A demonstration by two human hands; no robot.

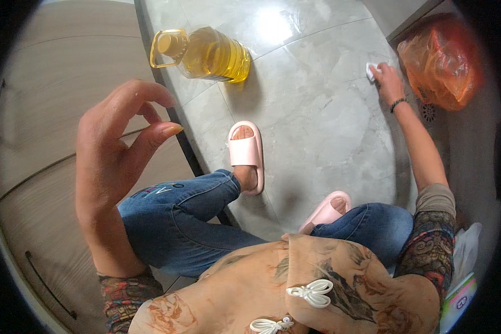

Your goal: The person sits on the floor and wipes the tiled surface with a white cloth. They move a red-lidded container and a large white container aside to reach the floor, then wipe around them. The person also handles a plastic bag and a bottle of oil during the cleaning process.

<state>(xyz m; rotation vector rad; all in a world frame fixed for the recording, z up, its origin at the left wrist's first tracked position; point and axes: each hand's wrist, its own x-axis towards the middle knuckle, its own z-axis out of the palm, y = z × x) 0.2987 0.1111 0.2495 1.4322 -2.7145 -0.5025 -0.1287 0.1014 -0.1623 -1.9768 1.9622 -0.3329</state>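
Observation:
My left hand [117, 137] is raised in front of the wood-grain cabinet fronts, with thumb and fingers curled but apart and nothing between them. Down at the grey marble-look tile floor [317, 117], my right hand [389, 82] pinches a crumpled white tissue or wipe [371, 72]. A large clear plastic bottle of yellow cooking oil [215, 54] is on the floor beyond my left hand. Its yellow cap and loop handle point towards the cabinets. Part of the white wad is hidden under my right fingers.
An orange-red plastic bag [442, 62] sits right of my right hand, near a round floor drain [428, 112]. Cabinet drawers [67, 96] with dark handles line the left. My pink slippers [245, 152] are below, and a printed package [458, 302] is at lower right.

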